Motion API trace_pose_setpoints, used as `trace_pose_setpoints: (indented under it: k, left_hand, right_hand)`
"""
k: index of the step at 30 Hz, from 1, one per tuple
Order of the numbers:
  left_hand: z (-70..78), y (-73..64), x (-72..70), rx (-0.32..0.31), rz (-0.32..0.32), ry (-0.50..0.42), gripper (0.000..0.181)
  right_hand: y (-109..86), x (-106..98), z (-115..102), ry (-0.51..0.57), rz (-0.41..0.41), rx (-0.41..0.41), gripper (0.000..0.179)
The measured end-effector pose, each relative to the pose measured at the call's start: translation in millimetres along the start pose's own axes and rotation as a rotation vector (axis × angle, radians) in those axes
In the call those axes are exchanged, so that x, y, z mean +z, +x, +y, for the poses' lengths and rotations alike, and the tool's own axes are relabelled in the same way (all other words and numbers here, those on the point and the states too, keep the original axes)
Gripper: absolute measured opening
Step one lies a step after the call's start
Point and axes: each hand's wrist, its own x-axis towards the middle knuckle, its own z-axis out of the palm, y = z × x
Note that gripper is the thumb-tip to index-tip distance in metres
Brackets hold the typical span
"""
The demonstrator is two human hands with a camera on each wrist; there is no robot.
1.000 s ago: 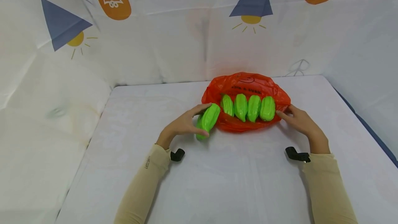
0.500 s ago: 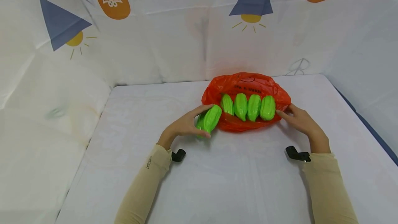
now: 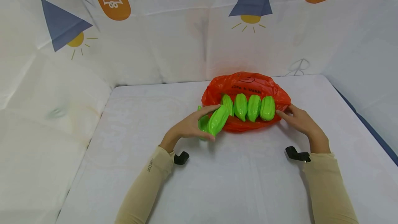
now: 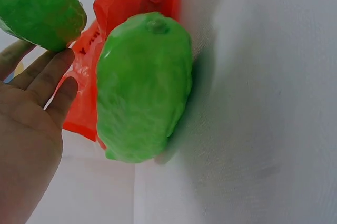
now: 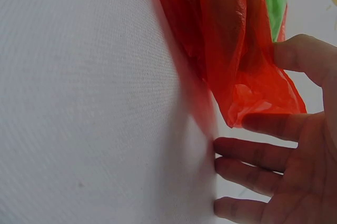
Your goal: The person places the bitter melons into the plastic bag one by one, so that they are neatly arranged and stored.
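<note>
My left hand grips a shiny green star fruit between thumb and fingers, at the left edge of the red plastic bag. A second green star fruit lies on the table under that hand, partly hidden; in the left wrist view this table star fruit fills the middle, while the held star fruit is at the top left. Several green star fruits lie in a row in the bag's mouth. At its right edge my right hand pinches the bag between thumb and forefinger.
The white table ends at the back against a white cloth wall printed with lamps. A black wrist camera is strapped at the left cuff, another black wrist camera at the right.
My left hand has carried its star fruit right, so that it now overlaps the bag's left edge. The other star fruit beneath shows more to its left. The right hand has stayed put.
</note>
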Motion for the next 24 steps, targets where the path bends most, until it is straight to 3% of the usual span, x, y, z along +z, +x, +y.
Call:
trace_pose_setpoints:
  k: [8,17,24]
  left_hand:
    - [4.8,11.5,-2.1,0.054,0.023,0.021,0.103]
    - [18.1,64.4,-4.4,0.031,0.099,0.014,0.095]
    - [16.1,77.3,-0.2,0.019,0.126,-0.026,0.095]
  right_hand:
    - [-2.0,1.0,0.5,0.032,0.001,0.017,0.082]
    - [-4.8,-4.7,1.7,0.021,-0.004,0.052,0.082]
    - [-1.6,0.4,-1.1,0.031,0.011,0.03,0.081]
